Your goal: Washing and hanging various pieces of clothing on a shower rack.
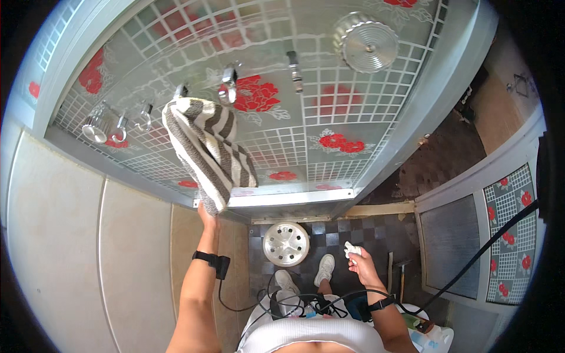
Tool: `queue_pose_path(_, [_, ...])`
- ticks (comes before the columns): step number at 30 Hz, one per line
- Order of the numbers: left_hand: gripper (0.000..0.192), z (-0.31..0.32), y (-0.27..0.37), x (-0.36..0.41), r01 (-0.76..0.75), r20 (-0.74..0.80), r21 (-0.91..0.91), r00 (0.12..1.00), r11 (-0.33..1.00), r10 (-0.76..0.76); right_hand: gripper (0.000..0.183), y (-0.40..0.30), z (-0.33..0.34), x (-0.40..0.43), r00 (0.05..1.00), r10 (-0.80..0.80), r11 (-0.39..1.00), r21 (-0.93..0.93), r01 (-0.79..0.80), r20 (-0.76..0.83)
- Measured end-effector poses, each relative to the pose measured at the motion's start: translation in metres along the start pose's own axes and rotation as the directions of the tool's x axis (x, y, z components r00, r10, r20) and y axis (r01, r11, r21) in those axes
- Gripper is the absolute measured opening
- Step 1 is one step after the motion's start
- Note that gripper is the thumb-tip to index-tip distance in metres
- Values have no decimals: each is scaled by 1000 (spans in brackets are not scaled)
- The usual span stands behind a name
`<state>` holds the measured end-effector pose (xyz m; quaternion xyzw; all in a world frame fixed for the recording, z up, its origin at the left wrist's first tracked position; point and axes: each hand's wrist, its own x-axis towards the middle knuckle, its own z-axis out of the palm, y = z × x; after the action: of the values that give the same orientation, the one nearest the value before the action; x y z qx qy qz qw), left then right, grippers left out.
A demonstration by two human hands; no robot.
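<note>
A brown-and-white striped towel [205,145] hangs from a chrome hook [180,91] on a glass-like panel [282,152] patterned with red flowers and white grids. My left hand [207,215] reaches up to the towel's lower end. Its fingers are hidden behind the cloth and beside the panel's metal bottom rail [287,197], so their grip cannot be seen. Lower down and to the right, my right hand [365,267] holds a crumpled white tissue or cloth [352,249] out over the dark checkered floor [331,234].
More chrome hooks [228,84] and a ribbed round metal fixture [370,46] project from the panel. A round stool [286,244] stands on the floor by my shoes. Black cables [479,260] cross my lap and right side. Tiled wall [137,264] borders the left; an open door [454,247], the right.
</note>
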<state>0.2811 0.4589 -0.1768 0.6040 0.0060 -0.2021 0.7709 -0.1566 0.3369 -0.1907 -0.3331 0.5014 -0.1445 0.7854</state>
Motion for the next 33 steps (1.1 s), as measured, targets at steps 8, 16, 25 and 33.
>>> queue_pose_path(8, [11,74,-32,-33,-889,902,408,428,208,60,18,11,1,-4,999,31,999,-19,-32,-26])
queue_pose_path(16, [8,237,-80,-116,-941,994,-70,-36,332,106,20,11,-18,-15,995,-30,994,105,40,-97])
queue_pose_path(25, [11,164,-61,-74,-985,984,159,163,59,69,19,15,-22,-7,992,-21,988,150,39,-122])
queue_pose_path(33, [7,5,109,-4,-775,798,593,527,-221,291,21,10,34,8,999,-28,999,32,27,42])
